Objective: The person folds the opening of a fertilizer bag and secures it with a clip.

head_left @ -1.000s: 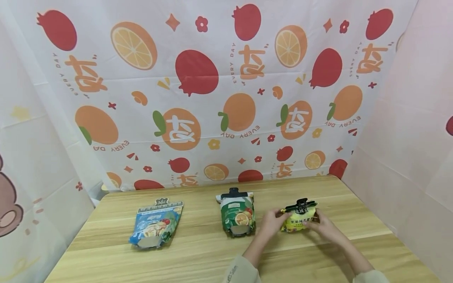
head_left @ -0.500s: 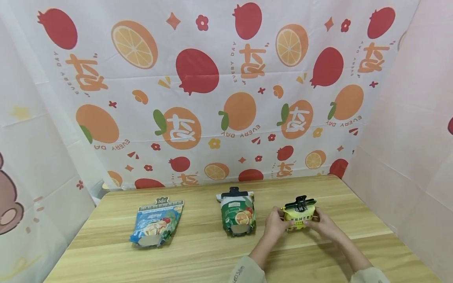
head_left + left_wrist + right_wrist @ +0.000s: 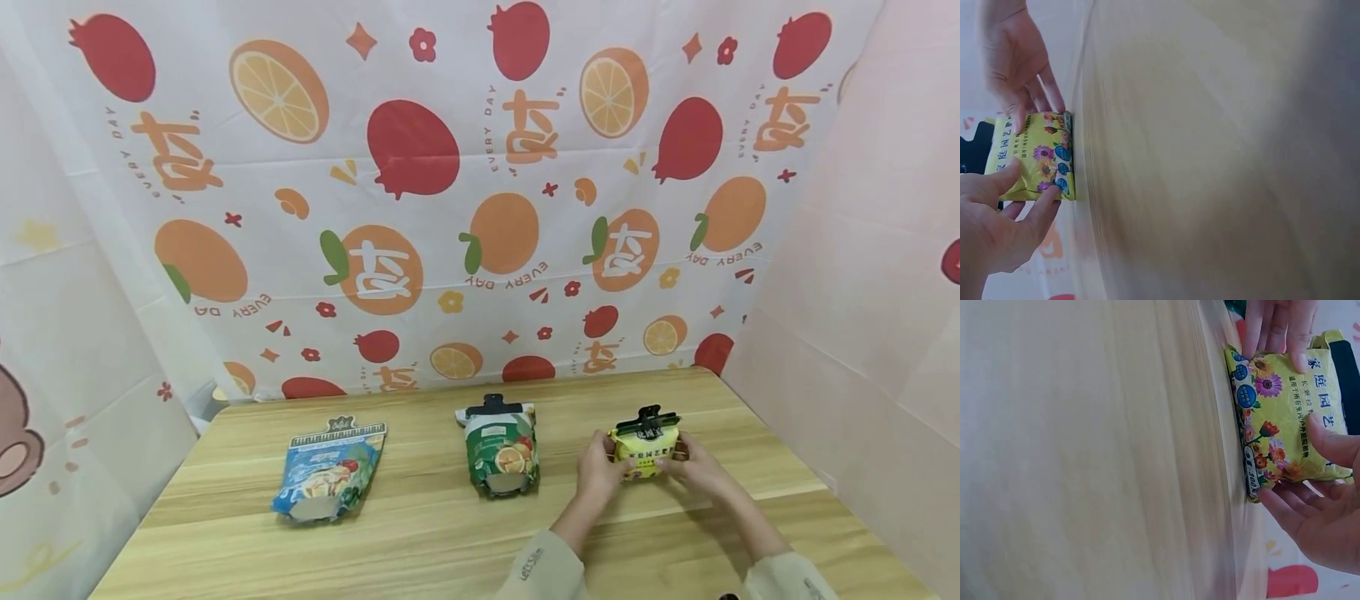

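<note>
Both hands hold a small yellow bag (image 3: 645,454) with flower pictures and dark lettering, at the right of the table. A black clip (image 3: 649,422) closes its top. The left hand (image 3: 597,472) grips the bag's left side, its thumb on the front face. From the other side the right hand (image 3: 697,468) grips it, thumb also on the front. In the left wrist view the yellow bag (image 3: 1035,156) sits between the two hands, its lower edge at the tabletop. The right wrist view shows the bag's printed front (image 3: 1285,415) with fingers round both sides.
A green and white bag (image 3: 501,450) with a black clip stands mid-table. Farther left lies a blue bag (image 3: 326,475) with a light-coloured clip. The wooden table (image 3: 420,550) meets a fruit-printed curtain (image 3: 450,250) at its back edge.
The left hand has moved from the clip area down to the bag's left side. The yellow bag has shifted slightly right and turned a little; both hands moved with it.
</note>
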Demonstrator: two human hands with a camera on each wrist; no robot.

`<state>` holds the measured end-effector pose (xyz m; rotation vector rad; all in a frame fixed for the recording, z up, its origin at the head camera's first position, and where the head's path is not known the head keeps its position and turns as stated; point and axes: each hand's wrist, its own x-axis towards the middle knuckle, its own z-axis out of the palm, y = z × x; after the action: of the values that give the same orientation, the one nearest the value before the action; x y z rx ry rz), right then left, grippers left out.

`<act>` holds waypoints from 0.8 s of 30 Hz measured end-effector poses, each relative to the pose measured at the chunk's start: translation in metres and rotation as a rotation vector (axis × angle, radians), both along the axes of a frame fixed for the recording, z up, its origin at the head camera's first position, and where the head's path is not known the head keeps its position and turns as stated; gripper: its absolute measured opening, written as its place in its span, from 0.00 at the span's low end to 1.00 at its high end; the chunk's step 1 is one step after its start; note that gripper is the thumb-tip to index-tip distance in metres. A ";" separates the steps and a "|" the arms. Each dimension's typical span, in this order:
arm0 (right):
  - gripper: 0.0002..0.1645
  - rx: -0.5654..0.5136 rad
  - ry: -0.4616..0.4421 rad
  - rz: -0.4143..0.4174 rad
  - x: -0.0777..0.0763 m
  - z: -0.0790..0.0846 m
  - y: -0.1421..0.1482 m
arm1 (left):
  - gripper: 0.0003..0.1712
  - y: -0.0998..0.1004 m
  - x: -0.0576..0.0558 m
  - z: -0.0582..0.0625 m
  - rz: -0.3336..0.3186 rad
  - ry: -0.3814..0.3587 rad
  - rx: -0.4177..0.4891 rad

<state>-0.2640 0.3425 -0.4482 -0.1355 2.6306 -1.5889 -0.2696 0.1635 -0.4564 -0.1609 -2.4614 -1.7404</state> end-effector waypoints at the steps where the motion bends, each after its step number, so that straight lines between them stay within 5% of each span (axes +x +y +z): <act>1: 0.40 -0.001 0.000 0.004 -0.001 0.000 0.002 | 0.17 0.002 0.000 0.000 0.010 0.005 0.001; 13: 0.40 -0.041 -0.018 -0.039 -0.006 -0.003 0.005 | 0.17 0.012 0.002 0.000 0.106 0.021 0.048; 24: 0.36 0.095 0.014 -0.167 -0.018 -0.003 -0.003 | 0.20 0.012 0.001 -0.008 0.054 -0.006 0.025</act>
<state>-0.2823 0.3395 -0.4515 0.0797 2.7873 -1.5084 -0.2688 0.1759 -0.4639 -0.0852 -2.4237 -1.7514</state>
